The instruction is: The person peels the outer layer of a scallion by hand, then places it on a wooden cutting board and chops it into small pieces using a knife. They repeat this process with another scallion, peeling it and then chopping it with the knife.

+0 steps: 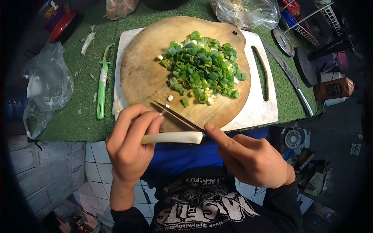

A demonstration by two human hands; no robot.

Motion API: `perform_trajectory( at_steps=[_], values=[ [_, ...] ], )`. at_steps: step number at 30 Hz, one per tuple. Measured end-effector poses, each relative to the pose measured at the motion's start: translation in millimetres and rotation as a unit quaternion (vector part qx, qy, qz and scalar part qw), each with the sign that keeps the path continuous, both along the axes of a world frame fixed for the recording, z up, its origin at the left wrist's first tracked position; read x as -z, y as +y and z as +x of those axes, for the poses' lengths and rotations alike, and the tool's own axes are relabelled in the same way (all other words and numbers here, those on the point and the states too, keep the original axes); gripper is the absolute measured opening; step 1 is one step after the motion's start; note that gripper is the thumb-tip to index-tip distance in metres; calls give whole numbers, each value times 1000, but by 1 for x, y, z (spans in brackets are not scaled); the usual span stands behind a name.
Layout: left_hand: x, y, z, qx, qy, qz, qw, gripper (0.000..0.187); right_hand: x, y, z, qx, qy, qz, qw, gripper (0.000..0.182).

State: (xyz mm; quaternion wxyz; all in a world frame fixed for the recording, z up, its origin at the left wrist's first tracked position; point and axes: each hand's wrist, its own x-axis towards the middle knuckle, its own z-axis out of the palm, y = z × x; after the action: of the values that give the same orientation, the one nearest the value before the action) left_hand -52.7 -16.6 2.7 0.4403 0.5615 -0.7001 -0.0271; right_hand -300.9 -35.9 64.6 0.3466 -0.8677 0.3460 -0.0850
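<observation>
My left hand (130, 145) grips a pale white scallion stalk (176, 137), held level just in front of the board's near edge. My right hand (248, 157) holds a thin knife (176, 115), forefinger stretched along the blade, whose edge meets the stalk's right end. A pile of chopped green scallion (204, 68) lies on the round wooden cutting board (143, 73). That board rests on a white plastic board (264, 105). A few loose white bits lie near the blade tip.
A green-handled peeler (101, 87) lies left of the boards on the green mat (77, 112). A long knife (289, 77) lies on the right. Plastic bags sit at far left (46, 85) and back (246, 13). A wire rack and jars stand at the right.
</observation>
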Motion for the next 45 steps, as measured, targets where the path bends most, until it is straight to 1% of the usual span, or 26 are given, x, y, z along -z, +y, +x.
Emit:
perform_trajectory(
  at_steps=[6,8,11,12,14,15,16,19,22,24,26,28,30,34,35,39,43,45],
  values=[
    [-3,-3,0,16,-11,6,1000,15,1,0,6,8,22,5,1000,69],
    [-4,-2,-1,13,-16,7,1000,15,3,3,14,11,58,-22,998,70],
    [-4,-2,-1,3,-21,12,1000,15,5,4,17,8,64,-44,997,71],
    [-4,-2,-1,2,-17,16,1000,16,6,2,17,8,63,-44,997,71],
    [-3,0,-3,5,-11,21,1000,16,5,0,18,21,42,-29,998,66],
    [-2,2,-3,-3,15,41,999,17,4,-1,17,30,33,-23,999,63],
    [-2,2,-3,-11,41,60,997,17,3,-1,14,32,35,-25,999,63],
    [-2,2,-5,-26,40,56,997,18,2,-4,3,3,21,-12,1000,67],
    [0,2,-5,-26,36,42,998,18,1,-1,0,25,7,-23,999,69],
    [2,1,-3,-19,27,26,999,18,-1,-1,1,25,-28,-23,999,70],
    [3,2,-2,-11,18,10,1000,18,-1,-1,3,18,-20,-21,999,70],
    [2,3,-3,-10,26,16,999,18,-2,-1,4,11,-8,-21,1000,70],
    [3,3,-3,-10,31,18,999,18,-1,-3,6,3,-21,8,1000,70],
    [1,4,-6,-23,63,43,997,18,0,-2,8,5,-10,4,1000,70],
    [0,4,-6,-24,63,43,997,18,0,1,8,4,8,1,1000,70],
    [-1,1,-4,-6,38,37,999,17,-1,3,12,7,35,11,999,70],
    [-1,1,-4,-2,20,30,999,16,9,-4,22,5,23,15,1000,71],
    [1,2,-4,-7,23,27,999,16,14,-1,24,8,12,-5,1000,73]
  ],
)
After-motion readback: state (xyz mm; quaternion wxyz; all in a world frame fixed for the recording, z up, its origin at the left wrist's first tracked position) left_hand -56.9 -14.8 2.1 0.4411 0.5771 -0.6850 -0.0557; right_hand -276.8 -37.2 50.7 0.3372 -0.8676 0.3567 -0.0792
